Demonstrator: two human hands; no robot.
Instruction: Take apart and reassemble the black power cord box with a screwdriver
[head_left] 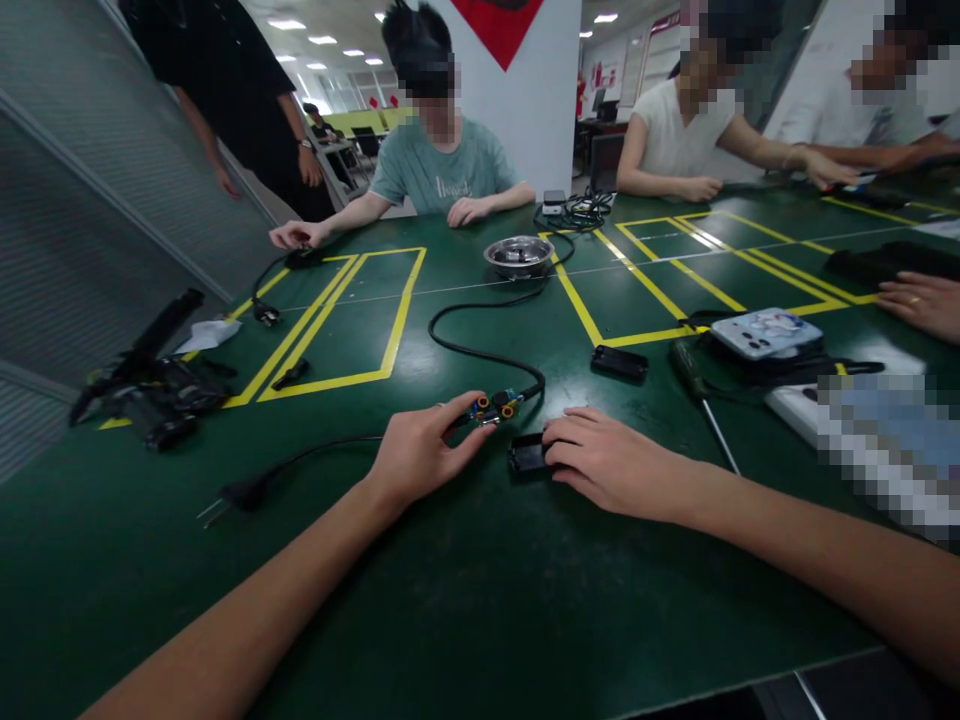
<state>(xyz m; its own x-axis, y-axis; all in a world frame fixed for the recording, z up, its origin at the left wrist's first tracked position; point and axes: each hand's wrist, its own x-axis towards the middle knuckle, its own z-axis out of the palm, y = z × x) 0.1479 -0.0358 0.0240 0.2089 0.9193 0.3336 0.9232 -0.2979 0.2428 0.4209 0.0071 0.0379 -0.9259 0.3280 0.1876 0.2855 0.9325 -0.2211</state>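
Between the thumb and fingers of my left hand [416, 450] is a small circuit board [495, 408] with copper-coloured coils. A black cable [480, 352] runs from its right end across the table. On its left side, a lead ends in a two-pin plug [241, 493] on the tabletop. My right hand [611, 460] has its fingers closed on the right end of a black plastic case half [527, 455], an open shell lying just right of the board. Farther back lies a second black case half [619, 364], touched by neither hand.
A screwdriver [694, 375] lies beyond my right forearm, beside a patterned box [769, 332]. A metal bowl [519, 257] holds small parts. Black parts [161, 395] are heaped at left. Yellow tape [405, 310] marks the green table [480, 600]. Several people are around it.
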